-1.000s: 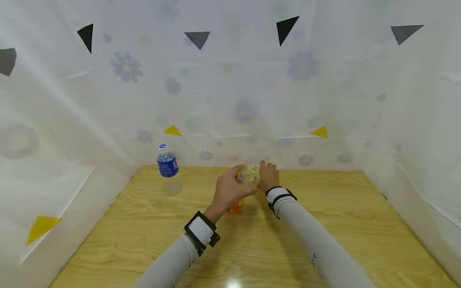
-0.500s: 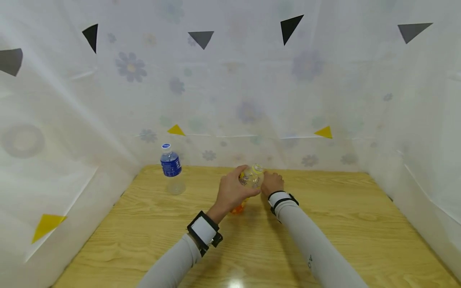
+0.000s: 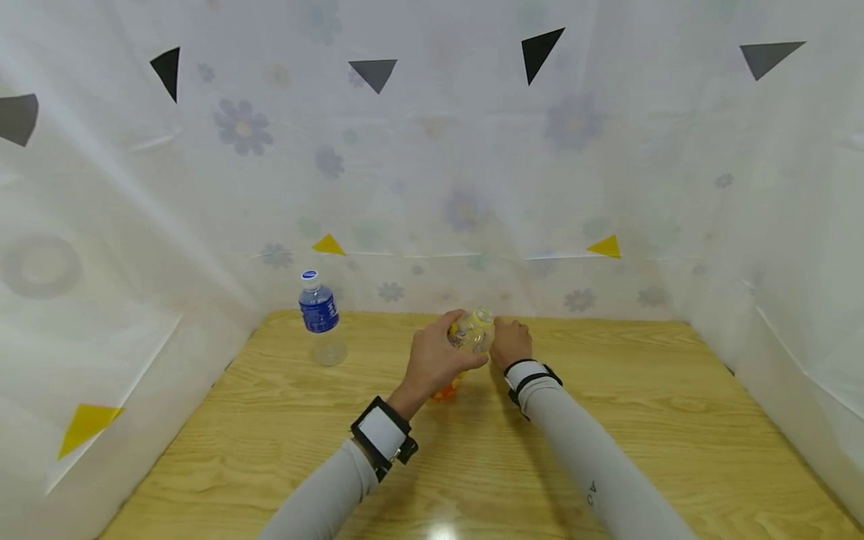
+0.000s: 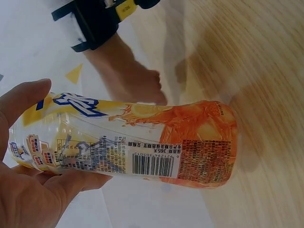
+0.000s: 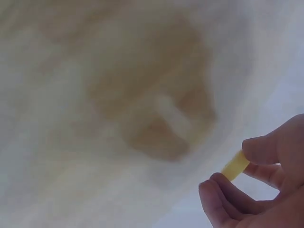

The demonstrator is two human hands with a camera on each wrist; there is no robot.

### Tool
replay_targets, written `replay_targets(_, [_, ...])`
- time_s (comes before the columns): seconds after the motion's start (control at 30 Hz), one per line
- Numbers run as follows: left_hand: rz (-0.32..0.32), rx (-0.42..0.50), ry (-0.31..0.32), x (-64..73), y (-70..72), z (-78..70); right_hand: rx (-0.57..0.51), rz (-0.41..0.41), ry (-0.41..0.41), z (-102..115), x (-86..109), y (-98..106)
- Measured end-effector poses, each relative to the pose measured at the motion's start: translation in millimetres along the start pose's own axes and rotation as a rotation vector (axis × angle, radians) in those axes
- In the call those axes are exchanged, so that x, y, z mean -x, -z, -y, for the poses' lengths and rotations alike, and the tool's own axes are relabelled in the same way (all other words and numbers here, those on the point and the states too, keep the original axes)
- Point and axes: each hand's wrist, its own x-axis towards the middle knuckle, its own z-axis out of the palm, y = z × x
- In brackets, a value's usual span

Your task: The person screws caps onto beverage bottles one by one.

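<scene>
My left hand (image 3: 435, 356) grips a clear plastic drink bottle (image 4: 147, 142) round its upper part, thumb on one side and fingers on the other. Its label is yellow above and orange below, with a barcode. In the head view the uncapped mouth, with a yellow ring at the neck, leans right. Whether its base touches the table I cannot tell. Just right of the bottle's neck is my right hand (image 3: 511, 345). It pinches a small yellow bottle cap (image 5: 236, 165) between thumb and fingertips, apart from the bottle; the head view hides the cap.
A second clear bottle (image 3: 319, 315), with a blue label and white cap, stands upright at the back left of the wooden table (image 3: 270, 450). White flowered sheeting (image 3: 432, 165) with stuck-on triangles walls in the back and both sides.
My right hand has come down a little beside the bottle's neck. The left hand keeps its hold on the bottle. The head view has shifted slightly.
</scene>
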Motion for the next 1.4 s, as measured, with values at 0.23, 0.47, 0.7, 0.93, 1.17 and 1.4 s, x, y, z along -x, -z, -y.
replay_targets(0.23, [0.006,-0.007,0.01,-0.7,1.4,-3.2,0.004,-0.068,0.144,4.8,-4.1,48.2])
replay_targets(0.47, [0.006,-0.009,0.013,-2.2,3.8,-3.8,-0.239,-0.084,0.147,-0.7,7.7,84.3])
replay_targets(0.7, [0.003,-0.017,0.013,-3.1,4.2,-2.5,-0.256,-0.093,0.217,-8.7,41.6,85.0])
replay_targets(0.93, [0.004,-0.007,0.022,-0.9,2.6,-2.2,-0.245,-0.061,0.243,-9.8,63.4,77.2])
replay_targets(1.17, [0.009,0.006,0.014,0.4,1.9,-1.2,-0.258,0.0,0.21,-2.7,68.5,81.0])
replay_targets(1.4, [-0.002,0.005,0.022,1.4,1.5,0.8,-0.283,0.023,0.201,3.1,70.5,84.1])
